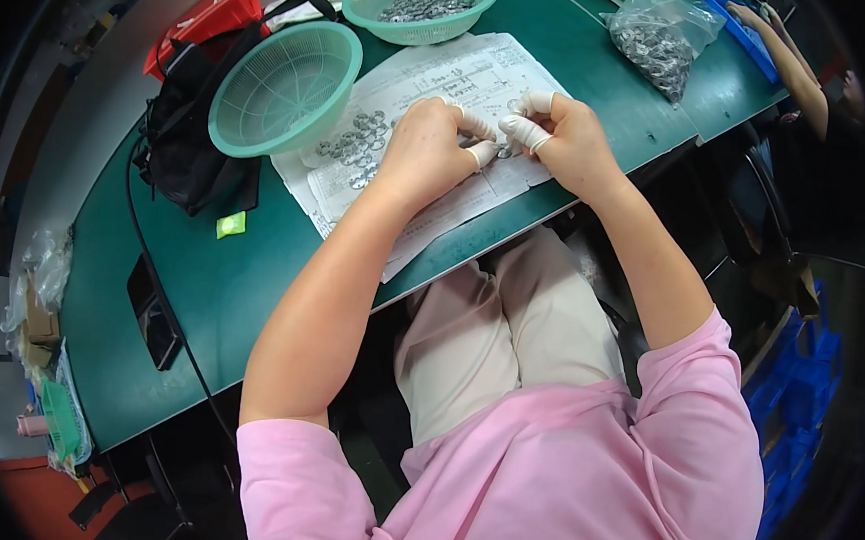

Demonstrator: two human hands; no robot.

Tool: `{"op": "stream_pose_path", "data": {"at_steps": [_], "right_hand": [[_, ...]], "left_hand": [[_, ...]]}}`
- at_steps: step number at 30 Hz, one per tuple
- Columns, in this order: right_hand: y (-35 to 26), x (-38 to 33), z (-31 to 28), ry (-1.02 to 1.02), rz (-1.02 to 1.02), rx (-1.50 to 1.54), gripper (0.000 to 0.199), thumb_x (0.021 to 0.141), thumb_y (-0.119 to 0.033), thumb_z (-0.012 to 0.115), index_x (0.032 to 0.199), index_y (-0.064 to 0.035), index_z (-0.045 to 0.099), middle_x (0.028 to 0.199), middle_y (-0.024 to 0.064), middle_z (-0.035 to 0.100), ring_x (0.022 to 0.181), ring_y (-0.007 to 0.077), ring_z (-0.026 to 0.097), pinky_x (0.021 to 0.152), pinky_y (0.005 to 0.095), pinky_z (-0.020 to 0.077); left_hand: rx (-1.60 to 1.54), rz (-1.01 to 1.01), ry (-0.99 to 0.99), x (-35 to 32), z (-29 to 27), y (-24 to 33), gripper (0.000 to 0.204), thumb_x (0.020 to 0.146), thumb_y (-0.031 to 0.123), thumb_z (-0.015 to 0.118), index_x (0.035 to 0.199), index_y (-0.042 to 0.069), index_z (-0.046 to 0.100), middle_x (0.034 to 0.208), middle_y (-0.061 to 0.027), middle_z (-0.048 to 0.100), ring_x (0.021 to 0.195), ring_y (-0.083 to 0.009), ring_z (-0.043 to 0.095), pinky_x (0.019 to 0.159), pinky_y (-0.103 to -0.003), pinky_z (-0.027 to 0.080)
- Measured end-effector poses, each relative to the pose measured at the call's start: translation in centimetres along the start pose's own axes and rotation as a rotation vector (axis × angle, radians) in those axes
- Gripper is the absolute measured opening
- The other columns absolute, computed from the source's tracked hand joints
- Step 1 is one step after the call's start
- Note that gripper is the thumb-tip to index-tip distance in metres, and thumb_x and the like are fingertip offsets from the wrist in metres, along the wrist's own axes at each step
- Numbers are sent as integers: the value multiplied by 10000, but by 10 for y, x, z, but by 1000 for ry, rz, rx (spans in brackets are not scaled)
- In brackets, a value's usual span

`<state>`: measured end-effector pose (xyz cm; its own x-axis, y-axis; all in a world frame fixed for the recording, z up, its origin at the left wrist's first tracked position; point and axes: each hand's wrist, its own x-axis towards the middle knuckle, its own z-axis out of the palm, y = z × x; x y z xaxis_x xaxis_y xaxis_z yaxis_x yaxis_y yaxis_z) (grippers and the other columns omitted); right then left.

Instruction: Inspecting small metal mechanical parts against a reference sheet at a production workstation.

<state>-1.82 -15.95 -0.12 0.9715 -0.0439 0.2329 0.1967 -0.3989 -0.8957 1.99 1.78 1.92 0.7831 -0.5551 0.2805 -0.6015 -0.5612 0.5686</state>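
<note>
My left hand point(429, 149) and my right hand point(567, 144) face each other above printed paper sheets point(527, 71), with white finger cots on their fingertips. The left fingers curl toward the thumb in a pinch; whatever lies between them is too small to make out. My right hand is also closed, its thumb and fingers bent together. A small shiny metal piece point(504, 153) shows just below the right fingertips; I cannot tell whether it is gripped. To the left of my left hand, several small round metal parts point(356, 142) lie scattered on the paper.
A green basket point(238, 106) tilts at the left, beside a black bag point(195, 158) and red bin point(209, 19). Behind, another basket point(370, 13) holds metal parts, as does a plastic bag point(659, 45). A phone point(153, 316) lies on the green table point(241, 287). Another person's arm point(793, 69) reaches a blue tray point(740, 36).
</note>
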Motion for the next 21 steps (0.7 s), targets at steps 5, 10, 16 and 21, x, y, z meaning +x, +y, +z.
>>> {"op": "stream_pose_path", "data": {"at_steps": [5, 10, 16, 21], "right_hand": [[-3, -3, 0, -13, -22, -56, 138, 848, -121, 661, 845, 12, 621, 702, 16, 601, 623, 74, 525, 572, 236, 445], [3, -2, 1, 22, -117, -138, 102, 841, -96, 661, 849, -3, 622, 693, 24, 592, 613, 103, 532, 572, 250, 444], [3, -7, 5, 79, -454, -343, 109, 806, -99, 687, 853, -18, 630, 684, 87, 584, 605, 184, 539, 573, 294, 441], [0, -1, 4, 51, -405, -350, 120, 791, -113, 683, 866, -30, 637, 739, 146, 607, 674, 293, 578, 618, 352, 462]], "left_hand": [[-91, -77, -48, 2, -2, 2, 204, 669, 152, 708, 847, 57, 738, 768, -175, 676, 728, -277, 649, 725, -365, 512], [-86, -72, -33, 1, -1, 2, 209, 671, 157, 710, 851, 55, 737, 746, -168, 673, 715, -274, 646, 715, -365, 510], [-77, -69, -42, 1, -1, 3, 212, 683, 171, 711, 860, 56, 737, 743, -166, 672, 720, -268, 648, 711, -362, 508], [-146, -170, -88, 2, -5, 6, 211, 695, 186, 715, 863, 60, 738, 733, -160, 671, 714, -261, 648, 713, -359, 507]]}}
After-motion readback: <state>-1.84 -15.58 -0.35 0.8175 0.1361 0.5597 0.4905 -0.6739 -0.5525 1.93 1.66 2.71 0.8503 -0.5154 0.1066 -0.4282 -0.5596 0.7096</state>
